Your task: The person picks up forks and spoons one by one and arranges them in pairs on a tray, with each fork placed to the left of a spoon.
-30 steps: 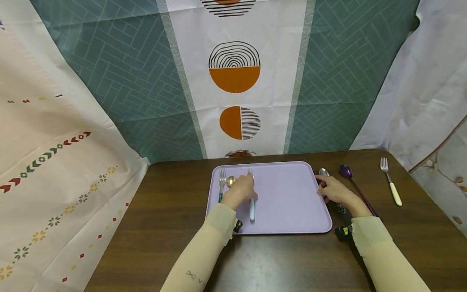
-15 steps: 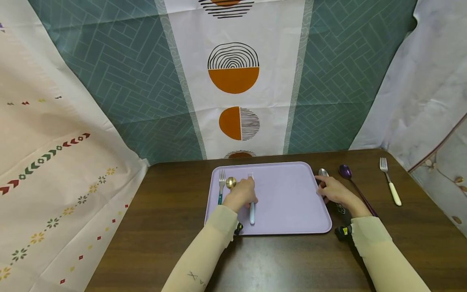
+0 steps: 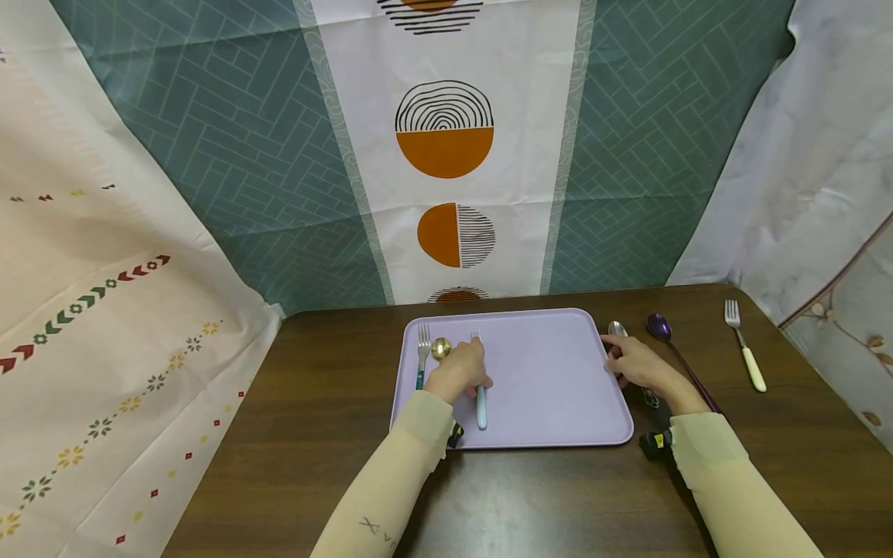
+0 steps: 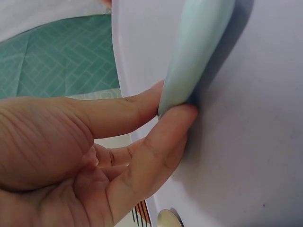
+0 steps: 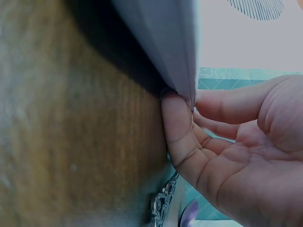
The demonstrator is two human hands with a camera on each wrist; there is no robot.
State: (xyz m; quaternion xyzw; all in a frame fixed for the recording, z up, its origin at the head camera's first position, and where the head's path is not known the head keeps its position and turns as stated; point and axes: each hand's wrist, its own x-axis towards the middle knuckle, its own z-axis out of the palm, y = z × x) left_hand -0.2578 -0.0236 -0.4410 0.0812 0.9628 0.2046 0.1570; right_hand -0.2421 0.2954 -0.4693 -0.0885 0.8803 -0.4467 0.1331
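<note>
My left hand pinches a fork with a light blue handle over the left part of a lilac tray. In the left wrist view, thumb and finger grip the end of the pale handle nearest the hand. A fork with a green handle and a gold spoon lie on the tray to the left, their lower parts partly hidden by my arm. At the tray's right edge, my right hand pinches the rim between thumb and finger.
Right of the tray, a silver spoon with an ornate handle lies partly under my right hand. Beyond it are a purple spoon and a cream-handled fork on the wooden table. Patterned cloth hangs behind.
The light blue fork has shifted slightly toward me in my left hand's grip, mostly in the first half second. My right hand stays at the tray's edge.
</note>
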